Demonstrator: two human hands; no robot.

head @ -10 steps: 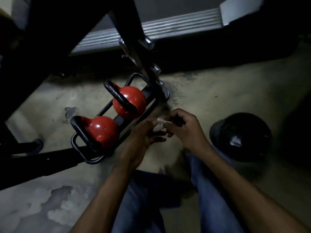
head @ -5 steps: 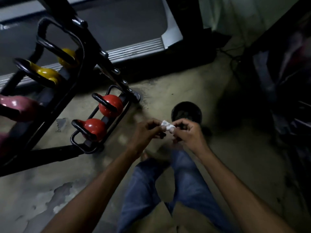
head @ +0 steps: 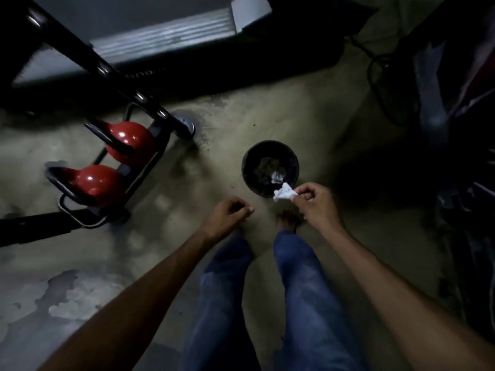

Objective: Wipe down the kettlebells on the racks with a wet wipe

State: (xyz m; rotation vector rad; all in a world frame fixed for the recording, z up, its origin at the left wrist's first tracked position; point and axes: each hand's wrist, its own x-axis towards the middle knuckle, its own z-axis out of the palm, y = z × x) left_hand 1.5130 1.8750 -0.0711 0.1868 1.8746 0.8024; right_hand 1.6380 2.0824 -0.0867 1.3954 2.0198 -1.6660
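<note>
My right hand [head: 313, 200] pinches a crumpled white wet wipe [head: 284, 192] at the near rim of a black round bin [head: 249, 167] on the floor. My left hand [head: 227, 215] hangs loosely curled and empty to the left of it. Two red kettlebells with black handles, one farther [head: 131, 141] and one nearer [head: 96, 183], sit on the lowest tier of a black rack [head: 150, 162] at the left. The rack's upper tiers are out of frame.
White crumpled scraps lie inside the bin. A treadmill deck [head: 166, 38] runs along the back. Dark equipment and cables [head: 442, 116] fill the right side. My legs in blue jeans and bare feet stand on the worn concrete floor [head: 241, 121].
Both hands held the wipe together before; my left hand has let go and my right hand has carried the wipe rightward over the bin's rim. The view has risen and tilted down.
</note>
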